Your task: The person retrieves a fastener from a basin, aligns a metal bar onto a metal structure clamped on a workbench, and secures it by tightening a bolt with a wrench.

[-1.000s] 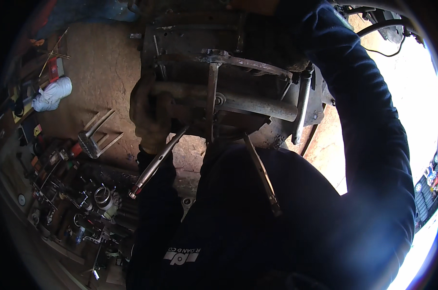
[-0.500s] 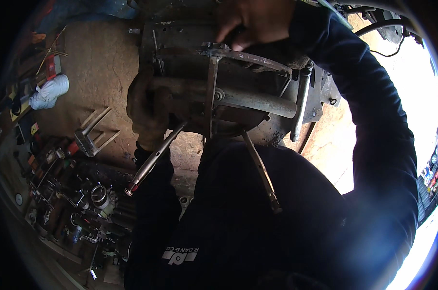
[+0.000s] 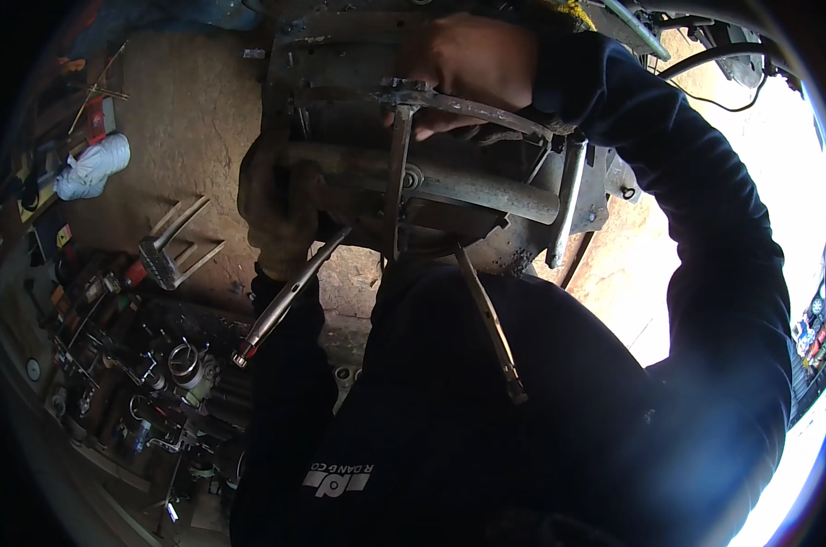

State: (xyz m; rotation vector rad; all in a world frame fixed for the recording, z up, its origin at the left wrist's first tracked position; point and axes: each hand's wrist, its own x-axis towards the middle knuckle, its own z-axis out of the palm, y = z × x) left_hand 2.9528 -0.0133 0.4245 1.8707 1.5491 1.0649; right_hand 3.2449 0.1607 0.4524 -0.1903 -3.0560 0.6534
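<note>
A dark, worn metal frame [image 3: 399,182] with a thick round tube [image 3: 486,196] and a curved flat bar [image 3: 486,111] lies in front of me. My left hand [image 3: 281,205], in a brown glove, is curled at the frame's left side by the tube's end; shadow hides what its fingers hold. Bare, my right hand [image 3: 472,64] reaches behind the curved bar, with fingertips showing below it; most fingers are hidden. A metal rod with a reddish end [image 3: 290,296] slants down beside my left forearm. Another slim rod [image 3: 490,319] juts toward my dark clothing.
A small wooden stool [image 3: 171,255] and a white bundle [image 3: 94,167] are on the left. Cluttered metal parts [image 3: 185,365] and tools fill the lower left. A pale metal bar [image 3: 570,196] stands at the frame's right edge; a black hose [image 3: 723,47] curves at upper right.
My right hand has moved down and slightly left, from above the curved bar to behind it, with fingertips now below. My left hand stays by the frame's left side.
</note>
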